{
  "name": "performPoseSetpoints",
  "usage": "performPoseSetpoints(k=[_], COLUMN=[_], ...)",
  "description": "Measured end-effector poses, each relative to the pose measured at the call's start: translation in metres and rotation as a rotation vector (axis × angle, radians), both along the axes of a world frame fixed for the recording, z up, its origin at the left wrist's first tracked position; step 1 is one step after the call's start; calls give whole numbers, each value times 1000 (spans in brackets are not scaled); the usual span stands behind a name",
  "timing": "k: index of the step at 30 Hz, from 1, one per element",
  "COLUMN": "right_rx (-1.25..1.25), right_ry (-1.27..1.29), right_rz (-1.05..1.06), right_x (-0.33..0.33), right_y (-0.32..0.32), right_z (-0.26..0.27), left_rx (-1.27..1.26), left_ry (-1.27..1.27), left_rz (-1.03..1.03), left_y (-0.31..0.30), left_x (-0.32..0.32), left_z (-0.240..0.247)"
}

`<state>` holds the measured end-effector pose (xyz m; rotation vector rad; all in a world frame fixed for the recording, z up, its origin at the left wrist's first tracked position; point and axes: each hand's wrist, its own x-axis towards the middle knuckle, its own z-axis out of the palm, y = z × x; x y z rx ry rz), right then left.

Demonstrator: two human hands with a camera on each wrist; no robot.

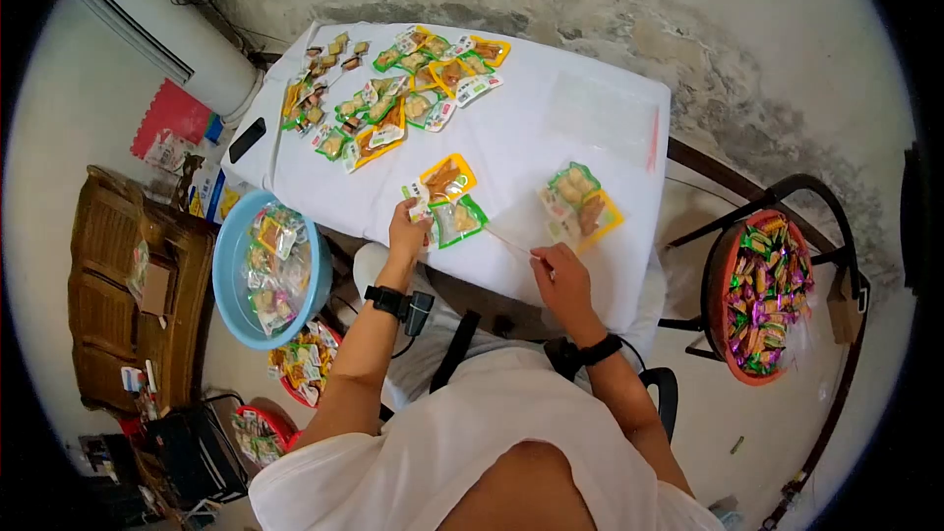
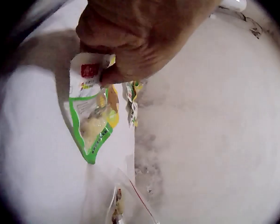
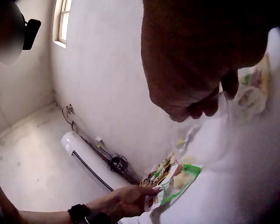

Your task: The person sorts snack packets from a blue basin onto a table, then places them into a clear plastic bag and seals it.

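Pinching the packet (image 2: pixel 91 125) by its near end in my left grip (image 1: pixel 407 232), I hold the bag (image 1: pixel 582 205), just right of it, by its mouth in my right grip (image 1: pixel 559 273).

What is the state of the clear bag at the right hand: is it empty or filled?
Partly filled: several snack packets show through the clear bag that the right hand holds.
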<state>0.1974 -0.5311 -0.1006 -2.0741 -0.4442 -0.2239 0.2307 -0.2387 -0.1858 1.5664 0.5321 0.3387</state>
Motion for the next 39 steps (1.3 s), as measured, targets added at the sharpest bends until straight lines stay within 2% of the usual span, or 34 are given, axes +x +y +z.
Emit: performPoseSetpoints(k=[2,3,6,8,10,11,13,17,21,24,26,28,29,30,32,35,39], right_rx=[-19,-19,-11,76,60,87,115,143,106,79,89,100,94,88,102,106,126], right_ry=[-12,-13,-20,-38,-18,-9,1,8,-110,-220,-192,-159,-162,-164,-166,-150,-187], right_rz=[-23,-25,-53,-57,-76,-86,-95,-100,-126,-106,-101,-90,-82,-74,-65,-62,-59], right_x=[0,0,2,2,2,3,2,-1,-2,-1,-3,-5,-6,-6,-5,-7,-5], right_y=[1,1,-1,1,1,1,2,4,2,0,0,0,0,0,0,0,1], right_z=[0,-1,-8,-8,-8,-8,-7,-7,-9,-6,-3,-4,-6,-7,-6,-7,-10], left_rx=[163,77,114,50,-261,-262,-489,-528,-505,-505,-493,-599,-712,-710,-779,-828,-652], left_ry=[287,279,183,153,174,176,196,229,274,207,218,236,237,238,211,242,276], left_rz=[-157,-161,-171,-248,-198,-211,-282,-429,-370,-403,-456,-511,-404,-407,-625,-601,-656], left_y=[-3,-3,7,15,10,5,-1,-50,-94,-114,-121,-130,-147,-150,-154,-169,-183], left_x=[-7,-10,-31,-50,-69,-76,-88,-85,-59,-38,-29,-20,-16,-11,-2,14,34], left_z=[19,16,5,18,47,56,71,91,76,54,47,43,59,59,57,44,23])
